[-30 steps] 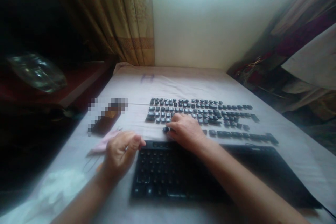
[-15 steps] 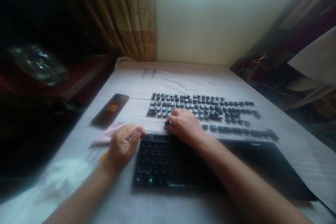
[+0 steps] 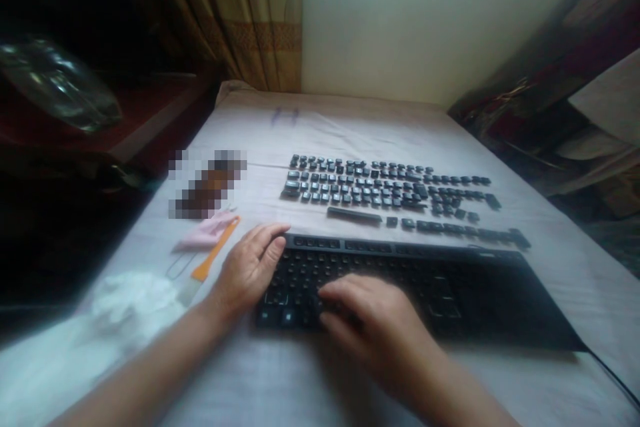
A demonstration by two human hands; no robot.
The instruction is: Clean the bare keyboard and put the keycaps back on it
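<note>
A black keyboard [image 3: 500, 300], its key sockets mostly bare, lies on the cloth-covered surface with two keycaps in its lower left corner. My left hand [image 3: 253, 260] holds the keyboard's upper left corner, thumb on top and fingers along the edge. Over the bottom row, my right hand [image 3: 385, 320] has thumb and fingers pinched down at the sockets; the keycap between them is mostly hidden. Beyond the keyboard, loose keycaps [image 3: 345, 187] are laid out in rows. Closest to it are a long spacebar [image 3: 355, 215] and a row of smaller keycaps [image 3: 445, 228].
Left of the keyboard lie an orange strip-shaped tool [image 3: 215, 250], a pink cloth [image 3: 203, 232], a thin wire loop [image 3: 180, 265] and white crumpled material [image 3: 135, 300]. A pixelated patch covers a brown object [image 3: 210, 183]. A cable [image 3: 613, 373] leaves the keyboard's right corner.
My right hand has come back from the loose keycaps to the keyboard's bottom row, bringing a small keycap from beside the spacebar. My left hand has settled on the keyboard's corner. The view has tilted down.
</note>
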